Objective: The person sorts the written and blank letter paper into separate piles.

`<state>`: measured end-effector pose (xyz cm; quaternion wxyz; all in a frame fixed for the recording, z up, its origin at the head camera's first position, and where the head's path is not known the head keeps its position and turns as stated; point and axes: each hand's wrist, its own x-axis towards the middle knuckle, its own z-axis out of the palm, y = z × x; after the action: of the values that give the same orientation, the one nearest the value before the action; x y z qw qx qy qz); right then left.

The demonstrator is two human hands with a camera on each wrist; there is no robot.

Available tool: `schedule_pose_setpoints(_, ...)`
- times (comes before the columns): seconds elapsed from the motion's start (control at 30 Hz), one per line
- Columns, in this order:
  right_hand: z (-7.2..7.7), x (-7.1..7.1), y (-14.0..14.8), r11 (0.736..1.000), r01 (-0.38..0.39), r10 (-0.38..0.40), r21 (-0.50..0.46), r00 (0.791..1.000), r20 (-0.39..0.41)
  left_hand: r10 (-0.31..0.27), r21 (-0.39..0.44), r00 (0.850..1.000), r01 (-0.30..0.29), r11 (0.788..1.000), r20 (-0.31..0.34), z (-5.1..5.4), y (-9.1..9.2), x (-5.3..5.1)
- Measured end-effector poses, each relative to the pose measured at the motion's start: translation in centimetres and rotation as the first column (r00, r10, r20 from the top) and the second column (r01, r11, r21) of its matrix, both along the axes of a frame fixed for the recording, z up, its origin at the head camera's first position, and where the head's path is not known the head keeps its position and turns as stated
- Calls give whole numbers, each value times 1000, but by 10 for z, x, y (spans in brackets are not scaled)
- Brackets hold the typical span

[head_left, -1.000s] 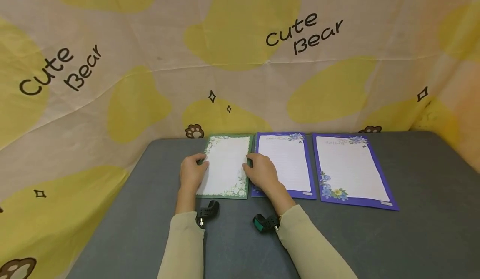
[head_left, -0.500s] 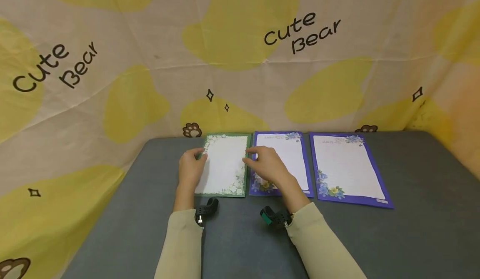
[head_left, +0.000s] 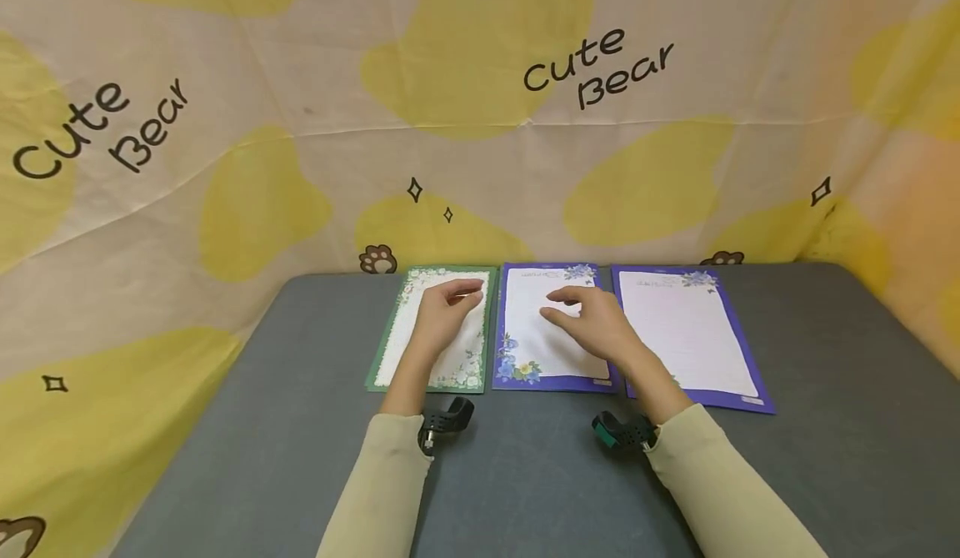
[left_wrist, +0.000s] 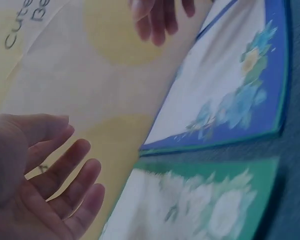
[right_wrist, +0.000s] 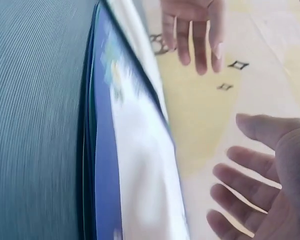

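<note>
A green-bordered pad of floral writing paper [head_left: 461,356] lies at the left of a row in the head view. My left hand [head_left: 444,314] hovers over it, fingers loosely bent and holding nothing. Beside it is a purple-bordered floral writing pad [head_left: 551,351]. Above that pad's right side I see my right hand [head_left: 596,322], thumb and fingers apart with nothing between them. Both wrist views show the left hand [left_wrist: 50,175] and the right hand [right_wrist: 262,172] with relaxed, spread fingers, clear of the paper.
A second purple-bordered pad [head_left: 693,333] lies at the right of the row, partly hidden by the right forearm. All three rest on a dark grey table [head_left: 525,491]. Behind hangs a yellow-patterned cloth [head_left: 480,66] reading "Cute Bear".
Both hands have come away from the green pad's edges. My left hand has moved right over the green pad, and my right hand has moved right over the middle purple pad.
</note>
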<state>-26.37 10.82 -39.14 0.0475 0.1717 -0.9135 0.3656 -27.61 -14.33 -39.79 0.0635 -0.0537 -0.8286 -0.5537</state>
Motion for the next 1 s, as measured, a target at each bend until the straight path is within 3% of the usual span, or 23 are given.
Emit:
schedule_pose_setpoints(0.27,-14,-1,32,998,55,-54,24,998,-13,-99,-115,995,97,989,-14,-12,31,3)
schedule_pose_setpoints(0.5,-34,-3,42,996,88,-88,-8,991,-100,-107,-184,993,97,978,-45,-22,41,7)
schedule_pose_setpoints(0.6,-39,-4,43,995,100,-102,-19,987,-128,-101,-269,992,77,960,-77,-27,43,6)
schedule_pose_setpoints(0.8,-47,-6,46,994,109,-105,28,987,-121,-131,-440,978,47,897,-162,-38,45,4)
schedule_pose_setpoints(0.9,-50,-7,47,994,104,-98,45,989,-107,-132,-461,978,42,887,-163,-42,43,3)
schedule_pose_setpoints(1.0,-53,-8,48,995,91,-87,43,992,-89,-128,-465,984,57,883,-122,-46,41,2)
